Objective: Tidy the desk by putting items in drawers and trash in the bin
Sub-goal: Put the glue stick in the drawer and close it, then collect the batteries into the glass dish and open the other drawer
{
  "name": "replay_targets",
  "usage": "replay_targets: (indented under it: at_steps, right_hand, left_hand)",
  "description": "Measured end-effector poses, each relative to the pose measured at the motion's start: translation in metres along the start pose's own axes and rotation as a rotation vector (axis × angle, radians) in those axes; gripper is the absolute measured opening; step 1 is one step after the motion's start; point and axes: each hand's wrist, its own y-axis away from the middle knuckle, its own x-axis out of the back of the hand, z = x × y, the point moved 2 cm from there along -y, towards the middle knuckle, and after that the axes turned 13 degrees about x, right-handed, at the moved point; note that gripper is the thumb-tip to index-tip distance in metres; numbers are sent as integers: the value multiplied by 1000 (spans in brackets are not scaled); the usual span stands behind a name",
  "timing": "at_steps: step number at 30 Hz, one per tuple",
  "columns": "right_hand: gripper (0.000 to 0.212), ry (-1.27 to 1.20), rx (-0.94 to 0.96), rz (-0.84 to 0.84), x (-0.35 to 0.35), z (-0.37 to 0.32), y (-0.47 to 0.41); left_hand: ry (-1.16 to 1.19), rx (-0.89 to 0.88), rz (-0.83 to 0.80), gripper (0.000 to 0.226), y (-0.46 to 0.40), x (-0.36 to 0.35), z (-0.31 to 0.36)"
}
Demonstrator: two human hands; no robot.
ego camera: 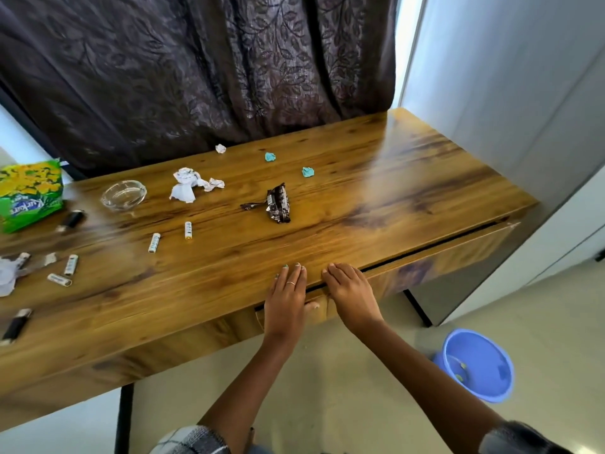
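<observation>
Both hands, left hand [285, 291] and right hand [351, 290], resting flat, fingers straight, on the counter [393, 178] edge; drawer [442, 257] needing a pull next

A dark curtain [203, 67] patterned with leaves hangs in heavy folds behind the furniture, its hem reaching the far edge. Bright daylight shows in a narrow strip at the curtain's right side. A pale wall [510, 93] runs along the right. Below, a light tiled floor [353, 381] stretches toward the viewer.
</observation>
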Motion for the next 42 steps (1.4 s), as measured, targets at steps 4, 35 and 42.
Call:
replay_targets:
  at_steps: [4, 35, 42]
  right_hand:
    - [24, -5, -5, 75, -3, 5, -6]
    - [29, -322, 149, 103, -8, -127, -79]
    - [34, -362, 185, 85, -25, -189, -159]
  left_hand:
    - [79, 24, 70, 75, -3, -2, 4]
    - [221, 262, 4, 67, 21, 16, -158]
    - [320, 337, 7, 70, 10, 24, -262]
